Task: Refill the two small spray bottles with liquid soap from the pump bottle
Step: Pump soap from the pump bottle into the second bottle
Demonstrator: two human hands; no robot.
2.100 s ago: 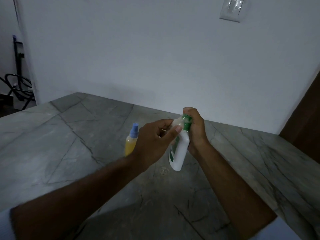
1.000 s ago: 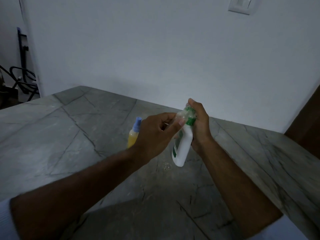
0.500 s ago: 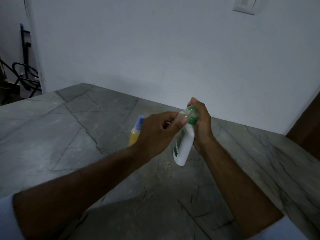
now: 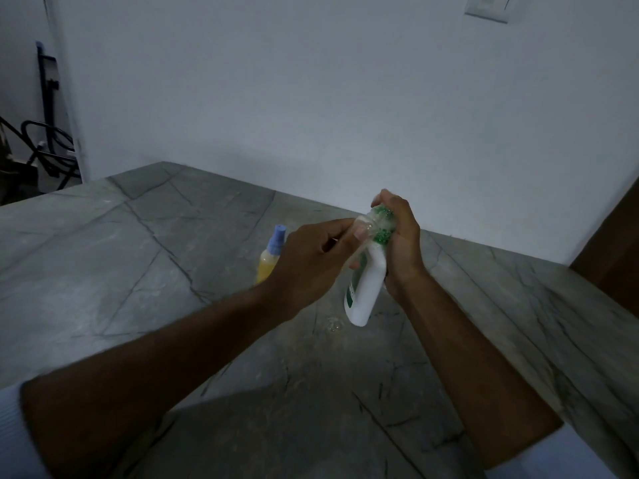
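Observation:
A white pump bottle (image 4: 366,292) with a green pump head (image 4: 383,234) is held tilted just above the grey stone table (image 4: 145,271). My right hand (image 4: 404,250) is wrapped around its neck and pump head. My left hand (image 4: 311,264) pinches a small clear bottle (image 4: 363,225) against the pump's outlet; most of that bottle is hidden by my fingers. A second small spray bottle (image 4: 267,269), filled with yellow liquid and topped with a blue sprayer, stands upright on the table just behind my left hand.
A small clear round thing (image 4: 334,325), a cap or a drop, lies on the table under the pump bottle. A white wall (image 4: 311,98) runs along the table's far edge. Dark metal bars (image 4: 45,140) stand at far left, a brown panel (image 4: 615,257) at right.
Both hands keep the same grips on the bottles. They sit slightly higher and further right in view as the camera shifts; the yellow bottle stays put.

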